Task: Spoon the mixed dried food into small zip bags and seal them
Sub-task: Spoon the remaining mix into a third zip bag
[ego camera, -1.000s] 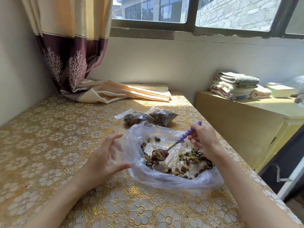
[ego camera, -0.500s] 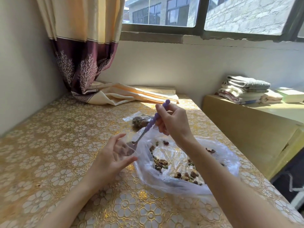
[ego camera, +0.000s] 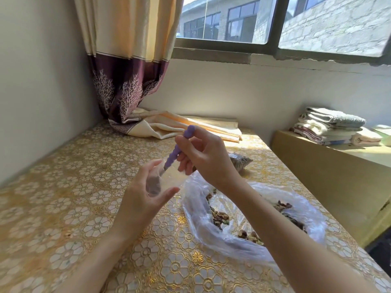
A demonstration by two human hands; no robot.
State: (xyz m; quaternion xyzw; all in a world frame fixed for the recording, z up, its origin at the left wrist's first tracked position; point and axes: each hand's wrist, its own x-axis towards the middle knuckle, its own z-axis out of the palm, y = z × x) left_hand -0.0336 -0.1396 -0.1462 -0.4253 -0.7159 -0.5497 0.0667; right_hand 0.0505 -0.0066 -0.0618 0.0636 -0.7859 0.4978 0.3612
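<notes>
Since a moment ago, the spoon (ego camera: 176, 150) has tipped steeper, and its bowl now sits down inside the small zip bag (ego camera: 164, 180). The right hand (ego camera: 204, 159) pinches the purple handle between thumb and curled fingers, above the table (ego camera: 63, 187). The left hand (ego camera: 143, 197) cups the clear zip bag, thumb and fingers curved round its mouth, holding it open. Just right of both hands lies the big plastic bag (ego camera: 198, 220) with the mixed dried food (ego camera: 220, 216) spread inside. One filled bag (ego camera: 240, 161) lies behind the right hand. Folded towels (ego camera: 330, 125) rest on the side cabinet.
</notes>
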